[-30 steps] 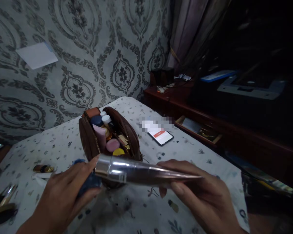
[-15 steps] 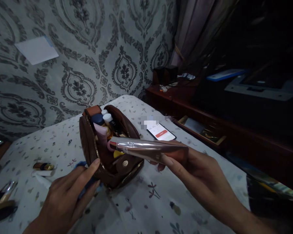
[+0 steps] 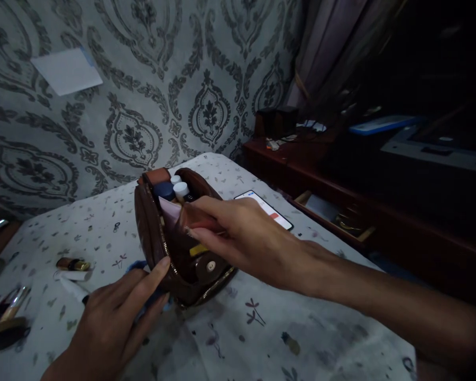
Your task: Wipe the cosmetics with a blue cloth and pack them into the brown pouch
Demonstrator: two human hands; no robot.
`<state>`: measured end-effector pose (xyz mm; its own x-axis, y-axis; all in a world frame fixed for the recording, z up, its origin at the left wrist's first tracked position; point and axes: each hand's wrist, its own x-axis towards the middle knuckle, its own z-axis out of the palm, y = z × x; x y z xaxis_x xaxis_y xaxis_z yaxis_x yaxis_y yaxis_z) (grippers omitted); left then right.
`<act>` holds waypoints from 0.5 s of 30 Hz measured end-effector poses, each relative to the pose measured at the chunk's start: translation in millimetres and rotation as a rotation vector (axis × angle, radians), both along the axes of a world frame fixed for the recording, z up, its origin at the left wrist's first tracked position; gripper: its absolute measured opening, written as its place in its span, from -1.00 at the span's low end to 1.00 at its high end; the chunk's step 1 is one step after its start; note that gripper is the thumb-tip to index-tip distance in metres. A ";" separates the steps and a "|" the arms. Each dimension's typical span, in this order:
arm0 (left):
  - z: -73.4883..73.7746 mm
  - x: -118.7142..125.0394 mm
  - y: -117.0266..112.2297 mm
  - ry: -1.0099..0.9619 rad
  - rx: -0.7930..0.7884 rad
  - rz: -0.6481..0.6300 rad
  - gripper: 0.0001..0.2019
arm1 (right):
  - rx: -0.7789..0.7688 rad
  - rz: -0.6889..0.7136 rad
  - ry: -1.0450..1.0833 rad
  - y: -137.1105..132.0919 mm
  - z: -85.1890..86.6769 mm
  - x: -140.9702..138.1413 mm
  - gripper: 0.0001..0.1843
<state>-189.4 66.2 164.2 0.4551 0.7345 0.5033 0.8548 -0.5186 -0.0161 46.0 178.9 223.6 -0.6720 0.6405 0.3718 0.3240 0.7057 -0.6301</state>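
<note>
A brown makeup bag (image 3: 146,227) lies unzipped on the bed, holding white-capped bottles (image 3: 181,191), a dark blue lid (image 3: 163,190), a pale pink tube (image 3: 169,211) and something yellow (image 3: 199,250). My left hand (image 3: 111,307) grips the bag's near left side, index finger on the zipped rim. A bit of blue material (image 3: 138,264) shows behind that hand. Over the opening, my right hand (image 3: 238,238) is closed on a shiny metallic squeeze tube (image 3: 190,218). Only its end shows between the fingers; the rest is hidden by the hand and bag.
A lit phone (image 3: 283,219) lies on the bed behind my right forearm. To the left are a small brown-and-gold bottle (image 3: 72,263), a white tube (image 3: 73,288) and makeup brushes (image 3: 14,307). A dark red desk (image 3: 269,159) with an open drawer (image 3: 329,211) stands at right.
My right hand has moved left and down, carrying the metallic tube from in front of the bag into its opening. My left hand stays at the bag's rim. The view has shifted slightly.
</note>
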 end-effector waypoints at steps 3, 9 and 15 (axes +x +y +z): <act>-1.7 -0.7 0.7 -0.013 0.025 -0.002 -0.50 | 0.001 0.050 -0.113 9.8 4.3 -15.9 -0.92; -1.5 -0.1 2.0 -0.033 0.016 -0.023 -0.50 | 0.034 0.225 -0.313 28.5 15.0 -32.3 -0.92; 1.2 1.9 4.2 -0.032 0.019 -0.032 -0.48 | 0.111 0.270 -0.449 40.3 7.8 -38.3 -0.92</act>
